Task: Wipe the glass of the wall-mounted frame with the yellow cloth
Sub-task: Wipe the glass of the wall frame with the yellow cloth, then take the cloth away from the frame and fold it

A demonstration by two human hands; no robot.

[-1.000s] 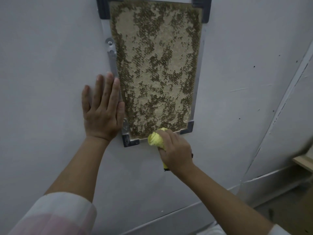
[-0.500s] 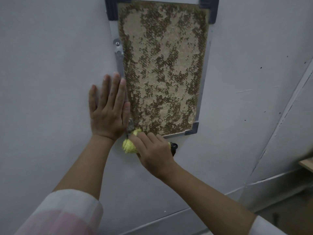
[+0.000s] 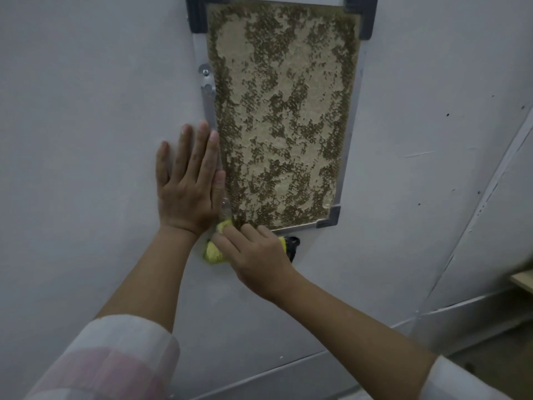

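Head view showed the left hand (image 3: 189,186) flat on the wall, fingers straight beside the frame (image 3: 284,111); the right hand (image 3: 256,255) clutched the yellow cloth (image 3: 215,251), bunched beneath its fingertips at the frame's lower-left corner.

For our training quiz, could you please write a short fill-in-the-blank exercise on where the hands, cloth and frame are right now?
1. The left hand lies flat on the ____.
2. The right hand holds a cloth coloured ____.
3. The cloth is at the frame's bottom-____ corner.
4. The left hand's fingers are ____, not curled.

Missing words: wall; yellow; left; straight
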